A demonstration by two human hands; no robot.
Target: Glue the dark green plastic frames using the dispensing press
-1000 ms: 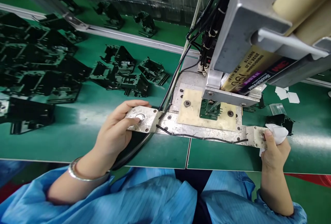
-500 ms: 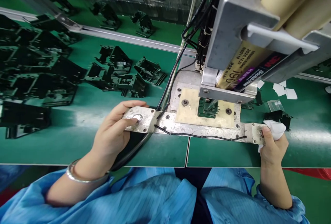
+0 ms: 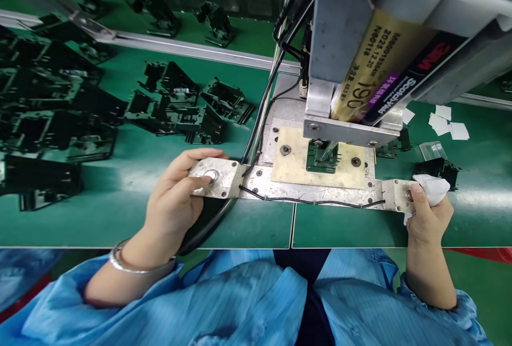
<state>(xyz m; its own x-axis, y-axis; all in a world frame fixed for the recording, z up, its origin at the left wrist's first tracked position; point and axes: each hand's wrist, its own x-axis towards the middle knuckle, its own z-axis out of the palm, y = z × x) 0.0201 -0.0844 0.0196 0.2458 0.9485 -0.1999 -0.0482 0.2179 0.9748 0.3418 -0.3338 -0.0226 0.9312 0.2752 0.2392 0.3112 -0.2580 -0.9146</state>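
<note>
My left hand (image 3: 174,191) is wrapped around a metal button box (image 3: 226,178) at the left end of the fixture, its thumb on the round button (image 3: 211,176). At the opposite end, my right hand (image 3: 430,215) grips a crumpled white cloth (image 3: 432,188). The right thumb rests against the button on the right button box (image 3: 394,194). Between the hands, a small dark green plastic part (image 3: 320,162) sits on the cream plate (image 3: 298,167). Directly above it is the nozzle (image 3: 330,150) of the glue dispenser; whether the two touch, I cannot tell.
A gold 3M Scotch-Weld cartridge (image 3: 366,69) hangs in the metal holder (image 3: 340,26). Several black plastic housings (image 3: 172,101) stand on the green bench at left. White paper pieces (image 3: 442,121) and a clear tray (image 3: 432,150) lie at right. Black cables (image 3: 260,95) run beside the fixture.
The camera view has shifted slightly, so the cartridge looks larger and the bench sits higher in the picture. Both hands stay at their button boxes, the right still holding the cloth.
</note>
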